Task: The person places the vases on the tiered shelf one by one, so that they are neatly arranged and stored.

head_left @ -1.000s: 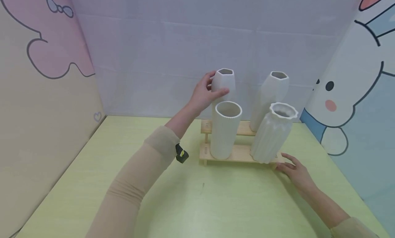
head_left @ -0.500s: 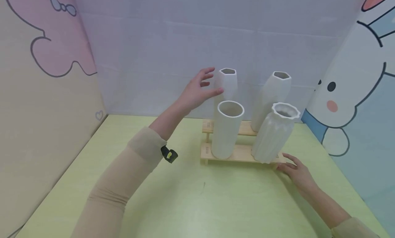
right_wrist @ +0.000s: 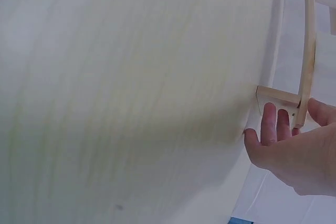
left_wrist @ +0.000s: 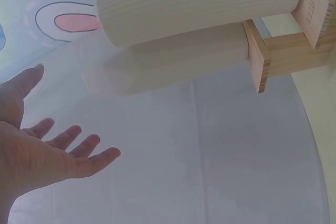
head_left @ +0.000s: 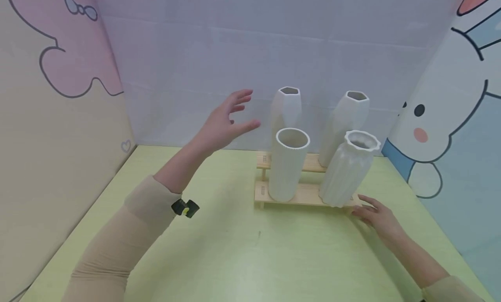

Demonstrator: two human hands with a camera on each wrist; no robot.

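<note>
A two-tier wooden rack [head_left: 309, 193] on the table bears several white vases. On its lower tier stand a ribbed cylindrical vase [head_left: 287, 171] at left and a pleated vase with a wavy rim [head_left: 346, 173] at right. Behind them, on the upper tier, are a faceted vase [head_left: 286, 108], partly hidden, and another faceted vase [head_left: 348, 112]. My left hand [head_left: 221, 123] hovers left of the vases, fingers spread, touching nothing. At the rack's lower right corner my right hand [head_left: 381, 223] grips the shelf end, thumb and fingers on opposite sides in the right wrist view.
The pale green table [head_left: 242, 258] extends in front of the rack and to its left. A lilac cloth backdrop [head_left: 211, 67] rises behind. Side panels with cartoon prints, a rabbit [head_left: 438, 115] at right, bound the table.
My left hand has let go of the left rear faceted vase and drawn away to the left and slightly down. That vase stays on the upper tier. The right hand keeps its place.
</note>
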